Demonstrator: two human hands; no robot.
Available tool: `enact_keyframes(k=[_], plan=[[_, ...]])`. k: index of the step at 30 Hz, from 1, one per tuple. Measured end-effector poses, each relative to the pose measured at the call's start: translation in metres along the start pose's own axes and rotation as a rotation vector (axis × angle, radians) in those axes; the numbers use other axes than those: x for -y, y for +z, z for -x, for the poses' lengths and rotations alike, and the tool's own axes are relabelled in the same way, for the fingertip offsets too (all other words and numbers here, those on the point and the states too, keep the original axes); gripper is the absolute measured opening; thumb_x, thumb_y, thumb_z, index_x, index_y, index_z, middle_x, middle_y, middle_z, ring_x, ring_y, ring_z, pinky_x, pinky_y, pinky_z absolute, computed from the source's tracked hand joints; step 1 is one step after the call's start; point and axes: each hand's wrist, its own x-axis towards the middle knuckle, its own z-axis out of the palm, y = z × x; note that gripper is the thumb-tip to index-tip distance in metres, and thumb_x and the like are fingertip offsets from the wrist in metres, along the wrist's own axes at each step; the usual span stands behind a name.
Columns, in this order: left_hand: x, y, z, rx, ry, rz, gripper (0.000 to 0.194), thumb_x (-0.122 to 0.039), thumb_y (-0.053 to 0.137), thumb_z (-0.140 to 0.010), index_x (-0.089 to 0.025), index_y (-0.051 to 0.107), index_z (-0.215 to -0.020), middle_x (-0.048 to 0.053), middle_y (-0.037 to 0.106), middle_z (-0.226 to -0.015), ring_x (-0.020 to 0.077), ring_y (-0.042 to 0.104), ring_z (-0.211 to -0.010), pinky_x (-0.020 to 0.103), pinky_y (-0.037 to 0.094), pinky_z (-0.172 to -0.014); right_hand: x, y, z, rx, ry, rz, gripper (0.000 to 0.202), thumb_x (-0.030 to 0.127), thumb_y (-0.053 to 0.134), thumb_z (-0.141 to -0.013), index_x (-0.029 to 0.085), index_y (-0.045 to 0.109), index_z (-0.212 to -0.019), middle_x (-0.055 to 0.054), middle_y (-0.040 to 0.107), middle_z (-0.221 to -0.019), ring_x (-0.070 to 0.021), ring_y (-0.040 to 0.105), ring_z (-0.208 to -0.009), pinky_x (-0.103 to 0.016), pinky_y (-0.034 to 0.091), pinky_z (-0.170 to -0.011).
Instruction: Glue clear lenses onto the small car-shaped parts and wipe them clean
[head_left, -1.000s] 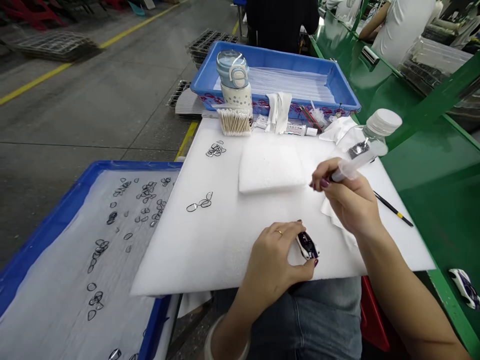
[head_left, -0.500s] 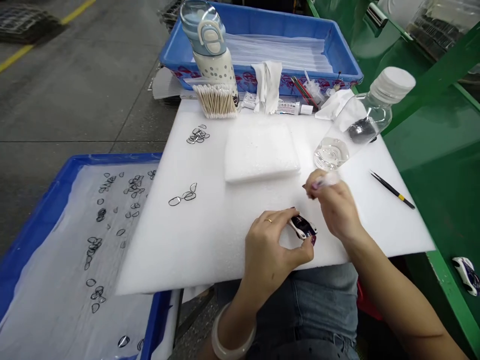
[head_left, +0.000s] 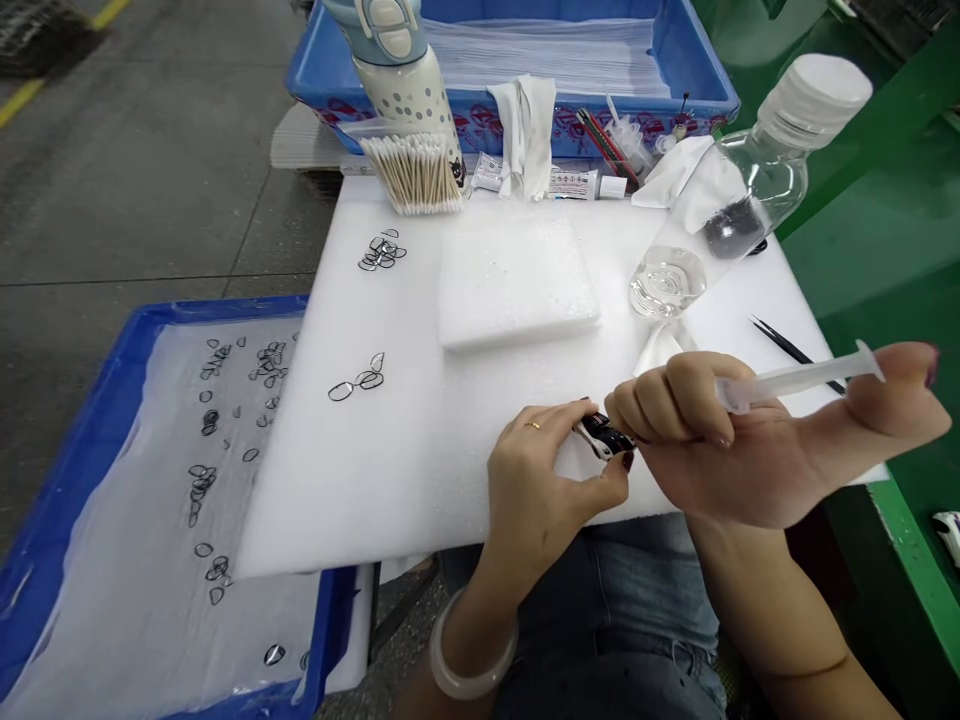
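My left hand (head_left: 551, 470) grips a small toy car (head_left: 604, 436), white and dark, between thumb and fingers at the front of the white foam board (head_left: 420, 480). In my right hand (head_left: 750, 450) is a clear plastic syringe (head_left: 802, 383). The fingers curl around its barrel and the thumb lies against the plunger end. The syringe's tip is hidden by the fingers, close to the car's right end. Behind the right hand lies a crumpled white tissue (head_left: 665, 345). Black tweezers (head_left: 787, 342) rest on the board, partly covered by the syringe and hand.
A foam block (head_left: 517, 285) sits mid-board, with a clear bottle (head_left: 667, 280) to its right. Thin black rings (head_left: 382, 252) lie at left. Cotton swabs (head_left: 416, 175), a drinking bottle (head_left: 412, 100) and a blue bin (head_left: 480, 120) stand behind. A blue tray (head_left: 142, 320) is at lower left.
My right hand has turned and come nearer the camera, now showing the syringe; a blurred whitish thing was at its fingers before. The left hand stays on the car. The view has shifted slightly.
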Motion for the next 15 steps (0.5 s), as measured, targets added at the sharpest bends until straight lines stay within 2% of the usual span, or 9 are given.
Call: enact_keyframes(k=[3, 8, 12, 15], plan=[[0.0003, 0.0003, -0.0001, -0.011, 0.012, -0.002, 0.028, -0.023, 0.071, -0.069, -0.017, 0.071, -0.097, 0.004, 0.075, -0.089, 0.0229, 0.068, -0.083, 0.041, 0.057, -0.076, -0.0030, 0.0000, -0.0004, 0.008, -0.011, 0.003, 0.054, 0.045, 0.058, -0.092, 0.020, 0.031, -0.053, 0.004, 0.023, -0.047, -0.0095, 0.021, -0.046, -0.028, 0.024, -0.050], [0.0006, 0.0001, -0.0002, -0.010, 0.025, -0.001, 0.027, -0.022, 0.071, -0.069, -0.018, 0.070, -0.096, 0.004, 0.076, -0.090, 0.0226, 0.068, -0.083, 0.041, 0.057, -0.078, -0.0060, 0.0008, -0.0005, -0.011, -0.022, -0.032, 0.058, 0.057, 0.055, -0.090, 0.020, 0.030, -0.053, 0.005, 0.021, -0.047, -0.0091, 0.022, -0.046, -0.028, 0.023, -0.050], [0.0007, -0.0001, -0.0004, -0.005, 0.029, -0.009, 0.027, -0.023, 0.071, -0.069, -0.018, 0.070, -0.095, 0.004, 0.076, -0.091, 0.0230, 0.069, -0.084, 0.041, 0.058, -0.079, -0.0066, 0.0024, -0.0004, -0.034, -0.017, -0.037, 0.057, 0.053, 0.058, -0.089, 0.019, 0.031, -0.052, 0.004, 0.022, -0.046, -0.0089, 0.023, -0.046, -0.028, 0.023, -0.050], [0.0004, 0.0000, -0.0005, -0.010, 0.032, -0.011, 0.027, -0.023, 0.071, -0.069, -0.019, 0.070, -0.096, 0.004, 0.076, -0.092, 0.0231, 0.069, -0.084, 0.042, 0.058, -0.079, -0.0057, 0.0038, 0.0000, -0.055, -0.035, -0.033, 0.061, 0.064, 0.053, -0.088, 0.020, 0.030, -0.052, 0.004, 0.022, -0.046, -0.0096, 0.023, -0.046, -0.028, 0.022, -0.049]])
